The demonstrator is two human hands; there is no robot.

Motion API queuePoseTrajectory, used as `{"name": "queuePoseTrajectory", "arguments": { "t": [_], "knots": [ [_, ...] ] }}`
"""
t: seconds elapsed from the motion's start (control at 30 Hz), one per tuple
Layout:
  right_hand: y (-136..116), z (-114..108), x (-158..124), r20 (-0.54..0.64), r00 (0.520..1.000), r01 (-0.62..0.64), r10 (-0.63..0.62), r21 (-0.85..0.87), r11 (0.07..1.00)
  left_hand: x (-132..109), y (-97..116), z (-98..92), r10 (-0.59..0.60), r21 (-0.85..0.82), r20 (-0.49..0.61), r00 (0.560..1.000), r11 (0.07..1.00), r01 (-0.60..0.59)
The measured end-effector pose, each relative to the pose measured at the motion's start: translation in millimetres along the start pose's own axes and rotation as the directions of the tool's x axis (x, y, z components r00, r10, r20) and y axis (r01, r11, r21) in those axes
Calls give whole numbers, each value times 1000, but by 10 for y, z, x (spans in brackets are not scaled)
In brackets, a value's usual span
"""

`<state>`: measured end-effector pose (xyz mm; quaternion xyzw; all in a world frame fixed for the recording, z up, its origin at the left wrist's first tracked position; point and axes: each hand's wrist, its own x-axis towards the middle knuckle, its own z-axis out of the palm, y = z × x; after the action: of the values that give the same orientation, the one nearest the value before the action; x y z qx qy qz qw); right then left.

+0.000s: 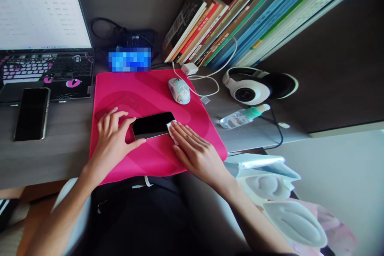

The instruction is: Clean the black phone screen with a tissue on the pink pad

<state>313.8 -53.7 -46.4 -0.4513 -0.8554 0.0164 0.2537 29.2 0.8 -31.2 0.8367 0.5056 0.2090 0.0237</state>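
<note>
A black smartphone (153, 125) lies screen up on a bright pink desk mat (141, 84). My left hand (115, 136) spans its left end, with the thumb at the near edge and the index finger by the far left corner; the other fingers are spread. With fingers together, my right hand (195, 150) presses a small white wipe (170, 128) onto the right end of the screen. The fingers cover part of the wipe. Just beyond my left fingers, a thin clear sheet (126, 103) lies on the mat.
A patterned mouse (179, 91) sits on the mat's far right. Further right are a white charger (189, 69) with cable, headphones (252, 90) and a spray bottle (240, 119). Books (204, 28) stand behind. At left are a laptop (45, 68) and another phone (32, 114).
</note>
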Motion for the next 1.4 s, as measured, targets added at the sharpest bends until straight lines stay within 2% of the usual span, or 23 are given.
{"name": "queuePoseTrajectory", "arguments": {
  "t": [0.17, 0.37, 0.53, 0.63, 0.9, 1.07, 1.2, 1.4],
  "knots": [
    [53, 34, 90, 16, 1000, -13, 12, 19, 1000, -4, -27, 3, 5, -24, 26, 1000, 1000, -4],
    [158, 94, 399, 83, 996, -35, 30, 62, 997, 11, -20, -2, 13, -4, 4, 1000, 1000, -13],
    [155, 164, 566, 79, 996, -31, 27, 49, 998, 12, 6, -8, 2, 10, -13, 1000, 1000, -2],
    [123, 176, 537, 72, 997, -25, 23, 39, 999, 5, 30, -22, -15, 34, -19, 1000, 999, 16],
    [-56, 55, 197, 68, 997, 26, -27, 12, 1000, -6, 39, -12, -11, 33, -17, 1000, 999, 12],
    [-143, 41, 95, 67, 997, 50, -49, -22, 998, -12, 29, 4, -16, 26, -5, 1000, 1000, 16],
    [-148, 115, 158, 52, 998, 29, -27, -30, 999, -10, -6, 10, -2, 8, 20, 1000, 1000, 2],
    [-85, 235, 457, 70, 998, -3, 2, 16, 1000, -6, -23, 12, 2, 1, 18, 1000, 1000, -3]
  ]
}}
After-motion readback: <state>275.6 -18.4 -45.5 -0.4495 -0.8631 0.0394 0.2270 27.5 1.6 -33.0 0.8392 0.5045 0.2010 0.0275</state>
